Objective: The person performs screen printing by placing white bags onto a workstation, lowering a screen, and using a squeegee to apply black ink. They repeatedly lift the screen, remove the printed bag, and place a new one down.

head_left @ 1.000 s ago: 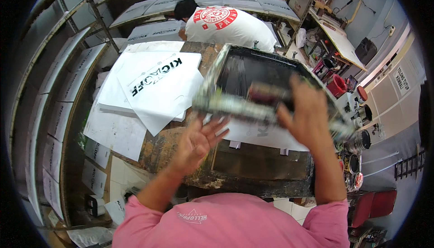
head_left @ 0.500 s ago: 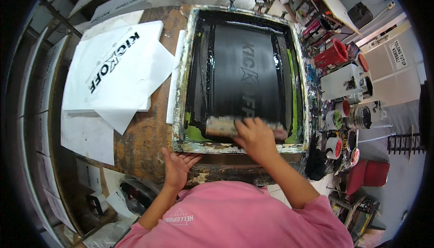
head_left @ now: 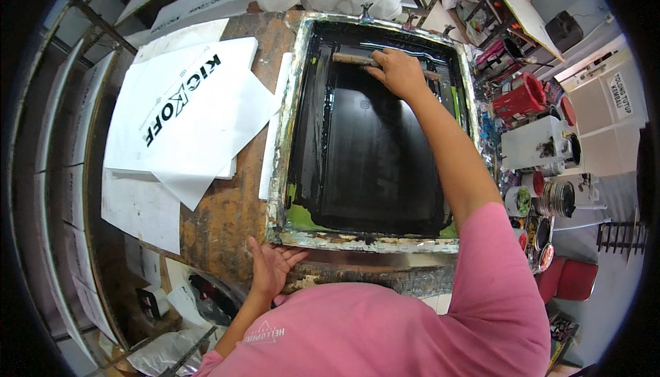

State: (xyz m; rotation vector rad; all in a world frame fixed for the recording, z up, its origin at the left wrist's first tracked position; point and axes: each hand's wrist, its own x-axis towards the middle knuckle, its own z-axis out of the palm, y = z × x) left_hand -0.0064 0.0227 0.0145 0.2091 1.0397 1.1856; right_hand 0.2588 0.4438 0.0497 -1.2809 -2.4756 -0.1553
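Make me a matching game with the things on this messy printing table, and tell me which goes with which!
Things:
1. squeegee
2. printing screen
3. white printed sheets
4. red container

Places or states:
A. stacked on the table, left of the frame
B. on the cluttered shelf to the right
C. lying flat, covered in black ink
D. under the right hand, at the far end of the screen

Pairs: 1-D, 2-C, 3-A, 4-B.

Bonus: the left hand presses on the table by the frame's near left corner.
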